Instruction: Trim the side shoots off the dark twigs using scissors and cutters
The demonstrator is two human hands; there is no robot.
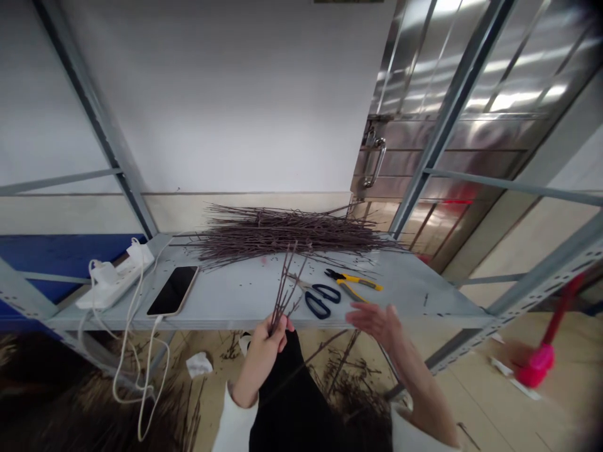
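Observation:
My left hand [264, 351] is closed around the lower ends of a small bundle of thin dark twigs [286, 285], which stand up and fan out over the grey metal shelf [245, 292]. My right hand [377, 321] hovers open at the shelf's front edge, fingers spread, holding nothing. It is close to the blue-handled scissors [321, 299] and the yellow-and-black pliers [354, 282]. A large pile of twigs [287, 232] lies along the back of the shelf.
A phone [173, 290] lies face up at the left, cabled to a white power strip [115, 276]. Slanted metal frame posts [101, 119] flank the shelf. Cut twigs litter the floor [343, 373]. A pink object [537, 364] stands at the right, near a steel door [452, 125].

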